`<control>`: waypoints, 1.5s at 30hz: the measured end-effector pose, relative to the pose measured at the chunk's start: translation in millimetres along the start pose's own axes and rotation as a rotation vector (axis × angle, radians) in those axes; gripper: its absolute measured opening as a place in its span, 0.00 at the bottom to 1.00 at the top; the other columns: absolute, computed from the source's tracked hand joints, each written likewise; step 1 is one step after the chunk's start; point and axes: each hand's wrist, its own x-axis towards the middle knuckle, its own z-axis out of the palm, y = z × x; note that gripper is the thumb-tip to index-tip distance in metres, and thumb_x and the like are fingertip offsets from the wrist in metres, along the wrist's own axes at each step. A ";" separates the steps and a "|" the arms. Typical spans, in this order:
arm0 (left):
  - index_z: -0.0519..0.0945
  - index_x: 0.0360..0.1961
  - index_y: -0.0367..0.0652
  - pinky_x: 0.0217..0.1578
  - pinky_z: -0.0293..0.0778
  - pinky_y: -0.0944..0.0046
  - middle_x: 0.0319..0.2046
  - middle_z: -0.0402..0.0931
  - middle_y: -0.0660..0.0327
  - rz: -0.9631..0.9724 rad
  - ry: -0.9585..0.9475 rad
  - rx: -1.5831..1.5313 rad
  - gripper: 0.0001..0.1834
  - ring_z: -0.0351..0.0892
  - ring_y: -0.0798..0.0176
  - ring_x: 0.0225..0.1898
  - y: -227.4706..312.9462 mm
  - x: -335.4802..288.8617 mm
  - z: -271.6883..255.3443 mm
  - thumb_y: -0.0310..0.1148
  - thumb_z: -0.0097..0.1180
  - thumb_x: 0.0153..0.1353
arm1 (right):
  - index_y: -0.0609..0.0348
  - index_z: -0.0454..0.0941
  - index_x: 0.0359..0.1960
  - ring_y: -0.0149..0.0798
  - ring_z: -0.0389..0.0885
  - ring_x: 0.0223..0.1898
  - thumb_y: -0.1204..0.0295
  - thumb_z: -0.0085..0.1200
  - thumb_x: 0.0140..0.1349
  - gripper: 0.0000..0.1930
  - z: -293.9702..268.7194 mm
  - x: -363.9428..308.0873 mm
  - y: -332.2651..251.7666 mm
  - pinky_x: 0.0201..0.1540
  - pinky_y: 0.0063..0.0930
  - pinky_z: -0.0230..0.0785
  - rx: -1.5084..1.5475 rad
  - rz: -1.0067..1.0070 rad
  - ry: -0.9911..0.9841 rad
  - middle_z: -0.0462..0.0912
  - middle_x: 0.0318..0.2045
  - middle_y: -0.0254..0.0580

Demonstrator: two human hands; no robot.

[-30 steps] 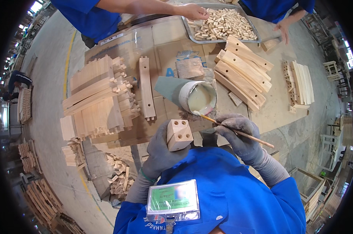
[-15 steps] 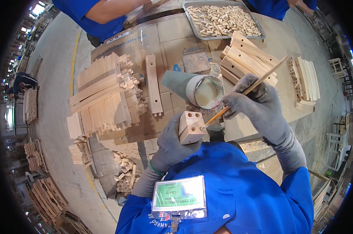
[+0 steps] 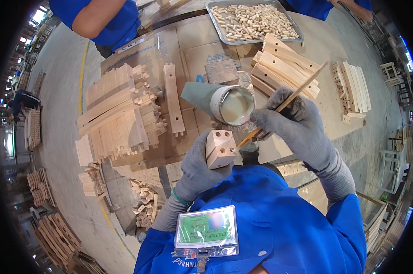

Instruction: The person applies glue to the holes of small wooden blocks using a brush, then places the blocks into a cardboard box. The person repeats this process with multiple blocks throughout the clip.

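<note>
My left hand (image 3: pixel 195 164), in a grey glove, is closed around wooden blocks (image 3: pixel 220 155) held together, their drilled end faces turned up. Between the gloved fingers of my right hand (image 3: pixel 295 125) is a thin wooden stick (image 3: pixel 302 86), slanting down to the left. Its lower tip touches one of the holes at the right of the block ends. Just beyond the blocks, a cup (image 3: pixel 236 106) of pale, creamy liquid lies tilted towards me on the table. A single wooden slat (image 3: pixel 173 98) with holes rests to the left of the cup.
Stacked tenoned wooden pieces (image 3: pixel 119 109) cover the table's left side. Drilled slats (image 3: pixel 284 68) lie at the right, with another stack (image 3: pixel 352 89) farther out. A metal tray (image 3: pixel 301 37) of dowels stands at the far edge. Another person's arm (image 3: pixel 97 18) reaches in at the far left.
The view has shifted slightly, so the table's things appear a little farther left and up. My left hand still holds the blocks and the stick's tip stays at the same hole.
</note>
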 end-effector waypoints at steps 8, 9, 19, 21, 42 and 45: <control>0.65 0.58 0.36 0.48 0.76 0.61 0.47 0.76 0.50 0.003 0.007 -0.023 0.43 0.79 0.58 0.47 -2.2 -0.2 2.2 0.32 0.73 0.40 | 0.64 0.78 0.34 0.22 0.77 0.28 0.72 0.60 0.59 0.08 -4.4 -0.1 0.8 0.32 0.17 0.71 0.108 -0.035 0.045 0.80 0.27 0.33; 0.65 0.58 0.36 0.48 0.76 0.61 0.47 0.76 0.50 -0.008 0.001 -0.025 0.43 0.79 0.57 0.47 -2.0 -0.3 2.1 0.32 0.73 0.40 | 0.64 0.78 0.34 0.22 0.77 0.28 0.72 0.60 0.59 0.08 -4.0 0.0 0.9 0.32 0.17 0.71 0.140 -0.053 0.043 0.80 0.27 0.33; 0.67 0.56 0.38 0.46 0.77 0.59 0.45 0.77 0.52 -0.002 0.017 -0.075 0.40 0.81 0.55 0.45 3.3 -2.1 4.0 0.32 0.71 0.40 | 0.64 0.77 0.42 0.23 0.77 0.33 0.71 0.58 0.59 0.12 11.2 -3.5 4.9 0.37 0.19 0.72 0.078 -0.027 -0.029 0.81 0.31 0.34; 0.67 0.56 0.38 0.45 0.77 0.59 0.45 0.77 0.52 0.012 0.026 -0.080 0.40 0.81 0.54 0.44 3.5 -4.2 5.1 0.32 0.71 0.40 | 0.65 0.77 0.40 0.24 0.77 0.31 0.72 0.58 0.59 0.10 11.2 -5.4 -1.7 0.36 0.20 0.72 -0.004 -0.052 -0.022 0.81 0.29 0.35; 0.68 0.53 0.38 0.45 0.72 0.55 0.41 0.74 0.53 0.322 0.371 0.438 0.45 0.76 0.49 0.41 88.8 -16.5 0.1 0.40 0.76 0.32 | 0.67 0.75 0.50 0.34 0.83 0.38 0.65 0.51 0.68 0.17 -56.6 7.3 -45.6 0.43 0.27 0.78 0.176 -0.349 -0.393 0.82 0.35 0.45; 0.69 0.53 0.45 0.53 0.67 0.44 0.45 0.72 0.57 0.615 0.418 0.604 0.36 0.69 0.49 0.53 115.8 2.2 -5.9 0.42 0.67 0.40 | 0.68 0.69 0.57 0.39 0.83 0.43 0.64 0.47 0.69 0.21 -47.3 12.2 -48.0 0.44 0.35 0.79 0.264 -0.231 -0.522 0.81 0.43 0.50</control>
